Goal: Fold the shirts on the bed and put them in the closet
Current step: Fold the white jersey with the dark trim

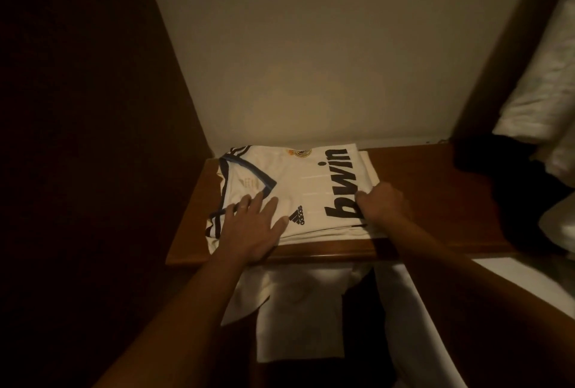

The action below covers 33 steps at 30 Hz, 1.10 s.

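The shirt (298, 191) lies folded on a brown wooden shelf (420, 198), a white football jersey with a dark-trimmed collar turned toward the left, a small black logo on the chest and large black lettering running along its right part. Nearest the camera, two bare forearms reach in from the lower corners of the view. Below the shelf's front edge, pale cloth (295, 310) hangs down between the arms; whether it belongs to the same shirt cannot be told. The left hand (252, 229) rests flat on the shirt's near left corner, its fingers (270, 204) straight and spread, pointing toward the collar, pressing the cloth and gripping nothing. Striped sleeve trim shows just beside that hand at the shirt's left edge. The right hand (379, 204) sits at the shirt's near right edge, over the start of the lettering; its fingers are curled, and the thumb and fingertips pinch the folded edge of the cloth. The shirt fills the left half of the shelf, its far edge close to the back wall (311, 61), which is plain and light. A dark wooden side panel (93, 92) rises on the left. On the right end of the shelf sits a dark garment (497, 182), apart from the shirt, with white bedding or cloth (547, 92) beyond it at the picture's right edge.
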Each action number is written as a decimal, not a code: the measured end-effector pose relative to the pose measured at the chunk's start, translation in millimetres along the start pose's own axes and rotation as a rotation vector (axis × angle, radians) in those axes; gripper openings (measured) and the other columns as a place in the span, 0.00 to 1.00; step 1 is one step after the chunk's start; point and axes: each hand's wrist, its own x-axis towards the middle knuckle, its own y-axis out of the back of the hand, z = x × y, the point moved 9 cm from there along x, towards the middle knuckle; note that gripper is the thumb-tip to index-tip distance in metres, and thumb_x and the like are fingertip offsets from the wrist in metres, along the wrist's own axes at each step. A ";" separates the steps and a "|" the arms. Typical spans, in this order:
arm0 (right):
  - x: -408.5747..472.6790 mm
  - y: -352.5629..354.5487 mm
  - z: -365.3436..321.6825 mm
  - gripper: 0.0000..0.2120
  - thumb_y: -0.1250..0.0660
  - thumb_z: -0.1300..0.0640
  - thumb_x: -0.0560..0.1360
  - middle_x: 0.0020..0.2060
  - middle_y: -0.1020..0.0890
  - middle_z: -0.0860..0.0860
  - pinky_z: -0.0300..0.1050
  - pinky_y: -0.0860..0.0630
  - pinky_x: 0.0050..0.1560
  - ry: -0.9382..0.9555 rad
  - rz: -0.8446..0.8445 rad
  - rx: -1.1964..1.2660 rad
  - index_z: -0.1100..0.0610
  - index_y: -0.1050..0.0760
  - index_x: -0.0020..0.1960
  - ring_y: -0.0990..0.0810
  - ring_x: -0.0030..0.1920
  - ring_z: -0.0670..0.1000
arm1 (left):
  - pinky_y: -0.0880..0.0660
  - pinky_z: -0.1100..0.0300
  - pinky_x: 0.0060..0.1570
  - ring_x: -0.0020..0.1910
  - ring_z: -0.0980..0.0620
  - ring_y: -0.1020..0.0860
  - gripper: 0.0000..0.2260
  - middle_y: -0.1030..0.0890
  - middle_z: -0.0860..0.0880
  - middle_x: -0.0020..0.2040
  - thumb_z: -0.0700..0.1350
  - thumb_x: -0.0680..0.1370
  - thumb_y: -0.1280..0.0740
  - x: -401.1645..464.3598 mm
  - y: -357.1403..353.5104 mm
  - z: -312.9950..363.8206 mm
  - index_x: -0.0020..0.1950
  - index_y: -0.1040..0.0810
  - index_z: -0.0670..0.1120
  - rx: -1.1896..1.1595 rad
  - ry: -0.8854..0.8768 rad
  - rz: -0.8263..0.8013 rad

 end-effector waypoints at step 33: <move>-77.3 12.5 -56.3 0.17 0.39 0.42 0.80 0.58 0.21 0.52 0.56 0.27 0.62 0.633 -0.213 -0.467 0.52 0.23 0.60 0.24 0.58 0.53 | 0.34 0.47 0.62 0.62 0.45 0.24 0.19 0.21 0.46 0.63 0.58 0.81 0.40 -51.9 89.0 33.4 0.67 0.25 0.49 0.054 0.016 -0.042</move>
